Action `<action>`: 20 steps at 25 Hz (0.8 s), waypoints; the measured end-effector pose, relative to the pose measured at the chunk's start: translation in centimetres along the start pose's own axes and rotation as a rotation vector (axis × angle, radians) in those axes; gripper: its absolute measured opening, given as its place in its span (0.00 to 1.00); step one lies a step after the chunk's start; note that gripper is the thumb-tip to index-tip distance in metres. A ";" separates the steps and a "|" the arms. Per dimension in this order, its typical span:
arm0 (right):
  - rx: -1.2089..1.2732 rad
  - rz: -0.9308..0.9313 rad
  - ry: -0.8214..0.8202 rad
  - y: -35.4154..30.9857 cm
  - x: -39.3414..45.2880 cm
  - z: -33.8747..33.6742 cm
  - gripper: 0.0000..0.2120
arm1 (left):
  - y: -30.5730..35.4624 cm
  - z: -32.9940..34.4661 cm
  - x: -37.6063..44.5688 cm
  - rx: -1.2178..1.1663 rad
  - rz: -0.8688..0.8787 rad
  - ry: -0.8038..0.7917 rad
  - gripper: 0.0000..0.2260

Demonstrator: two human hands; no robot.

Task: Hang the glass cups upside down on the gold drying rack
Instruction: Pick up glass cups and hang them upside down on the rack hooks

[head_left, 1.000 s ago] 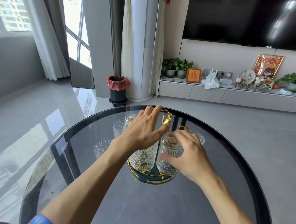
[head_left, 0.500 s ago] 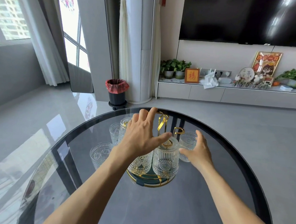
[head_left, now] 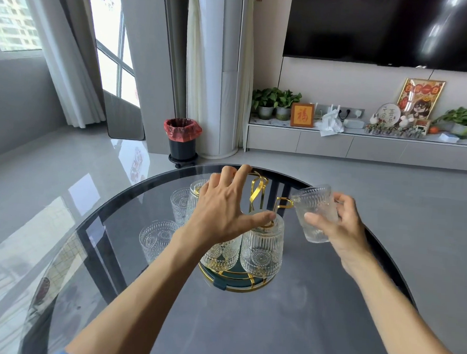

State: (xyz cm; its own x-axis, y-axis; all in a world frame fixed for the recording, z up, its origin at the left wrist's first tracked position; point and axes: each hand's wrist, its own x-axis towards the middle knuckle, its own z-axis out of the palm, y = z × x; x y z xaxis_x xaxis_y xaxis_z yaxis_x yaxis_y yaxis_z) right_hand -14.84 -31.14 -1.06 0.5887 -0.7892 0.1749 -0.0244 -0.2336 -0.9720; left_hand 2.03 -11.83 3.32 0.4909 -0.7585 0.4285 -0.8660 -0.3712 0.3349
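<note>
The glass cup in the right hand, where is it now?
In the head view, the glass cup is held by the right hand above the table, right of the gold rack, beside its empty gold hook.

hidden: gold drying rack (head_left: 257, 189) partly behind left hand (head_left: 222, 211) | forearms cut off

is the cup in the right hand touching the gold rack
Apart. The head view shows the cup held by the right hand, with table visible between it and the rack.
</note>
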 end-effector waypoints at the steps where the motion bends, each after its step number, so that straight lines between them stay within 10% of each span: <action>1: -0.053 -0.030 -0.041 -1.5 0.2 -0.9 0.30 | -0.2 0.0 0.1 -0.002 0.012 -0.007 0.45; 10: -0.869 -0.134 -0.297 -11.3 0.5 -3.1 0.37 | -0.7 -0.2 0.1 -0.020 0.032 -0.058 0.47; 20: -0.897 -0.291 -0.283 -9.5 1.2 4.3 0.31 | 1.5 -0.8 -0.5 0.014 -0.076 -0.045 0.42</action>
State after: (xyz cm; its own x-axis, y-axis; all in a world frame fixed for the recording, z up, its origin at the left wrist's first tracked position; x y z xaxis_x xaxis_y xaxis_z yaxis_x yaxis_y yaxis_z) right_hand -10.49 -27.43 7.68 0.8377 -0.4951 0.2305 -0.3837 -0.8338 -0.3969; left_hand 0.55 -11.56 4.28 0.5504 -0.7515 0.3639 -0.8281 -0.4354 0.3531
